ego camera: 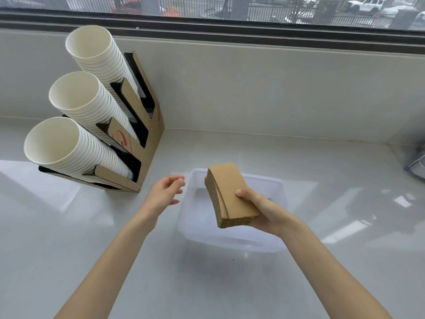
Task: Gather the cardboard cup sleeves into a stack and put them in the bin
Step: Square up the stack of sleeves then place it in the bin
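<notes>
While two bare forearms reach out over the pale, glossy bench from its near edge, the right hand grips a stack of cardboard cup sleeves, thumb pressed on the top sleeve and fingers wrapped underneath. That brown stack is held tilted in the air over the bin, not resting in it; its corrugated edges face the left, and the sleeves sit fairly evenly on one another. Just to the left, the left hand hovers with fingers loosely spread and slightly curled, holding nothing, beside the bin's left rim and apart from the stack.

A clear plastic tub, the bin stands on the bench roughly midway across, and its inside shows nothing but a bright reflection where the stack does not hide it. Further back and towards the left, a cardboard cup dispenser leans against the low wall at the far edge of the bench, with three long columns of white paper cups slotted in at an angle, their open mouths pointing up and to the left. At the far right edge a metal object just pokes into sight; what it is I cannot tell. Beyond the wall runs a dark-framed window with railings and parked cars outside.
</notes>
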Motion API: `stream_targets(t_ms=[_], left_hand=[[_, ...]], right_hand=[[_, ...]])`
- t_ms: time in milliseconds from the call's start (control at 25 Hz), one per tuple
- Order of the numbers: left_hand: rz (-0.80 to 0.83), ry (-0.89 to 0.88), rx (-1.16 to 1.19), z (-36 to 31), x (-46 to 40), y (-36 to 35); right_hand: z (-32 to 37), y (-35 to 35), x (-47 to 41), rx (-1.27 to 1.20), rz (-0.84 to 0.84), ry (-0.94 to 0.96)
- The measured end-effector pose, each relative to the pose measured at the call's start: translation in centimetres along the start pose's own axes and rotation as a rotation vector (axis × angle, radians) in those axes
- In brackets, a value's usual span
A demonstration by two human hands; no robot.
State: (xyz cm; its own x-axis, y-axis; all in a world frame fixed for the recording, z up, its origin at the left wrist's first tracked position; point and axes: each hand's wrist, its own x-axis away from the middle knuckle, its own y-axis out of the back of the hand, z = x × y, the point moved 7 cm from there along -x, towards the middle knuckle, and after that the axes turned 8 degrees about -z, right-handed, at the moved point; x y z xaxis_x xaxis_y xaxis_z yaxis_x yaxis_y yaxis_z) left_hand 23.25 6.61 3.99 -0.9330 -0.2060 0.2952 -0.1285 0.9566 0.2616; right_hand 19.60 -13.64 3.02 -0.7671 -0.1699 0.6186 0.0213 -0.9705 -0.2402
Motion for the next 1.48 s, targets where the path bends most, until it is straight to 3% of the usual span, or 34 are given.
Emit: stream_targets(t_ms=[80, 200, 440, 720, 960, 1120, 1240, 1320, 1480], left_hand=[[-0.072, 0.001, -0.068, 1.5, -0.9, 0.4], [-0.038, 0.044, -0.116, 3.8, -1.6, -0.4], [0.160, 0.180, 0.203, 6.1, 0.1, -3.1], [0.206, 0.172, 0.276, 7.0, 1.0, -3.4], [0.215, 0.164, 0.255, 7.0, 1.9, -3.7], [0.195, 0.187, 0.263, 7.5, 2.2, -3.4], [0.201, 0.203, 0.285, 7.7, 2.6, -3.3], [0.208, 0.217, 0.305, 7.8, 3.0, -3.4], [0.203, 0.229, 0.332, 7.9, 3.7, -3.3]], right_hand=[[-1.0, 0.0, -1.7, 0.007, -0.059, -0.052], [-2.9, -0.8, -4.3, 0.024, -0.106, -0.120], [-5.9, -2.1, -7.0, 0.183, -0.149, -0.171], [-6.2, -2.4, -6.8, 0.334, -0.185, -0.142], [-6.2, -1.5, -6.5, 0.589, -0.326, -0.160], [-6.3, -2.9, -6.1, 0.507, -0.260, -0.183], [-6.6, -3.4, -5.9, 0.638, -0.225, -0.163], [-6.8, -2.4, -6.0, 0.758, -0.298, -0.137], [-8.1, -3.8, -5.5, 0.476, -0.129, -0.199]])
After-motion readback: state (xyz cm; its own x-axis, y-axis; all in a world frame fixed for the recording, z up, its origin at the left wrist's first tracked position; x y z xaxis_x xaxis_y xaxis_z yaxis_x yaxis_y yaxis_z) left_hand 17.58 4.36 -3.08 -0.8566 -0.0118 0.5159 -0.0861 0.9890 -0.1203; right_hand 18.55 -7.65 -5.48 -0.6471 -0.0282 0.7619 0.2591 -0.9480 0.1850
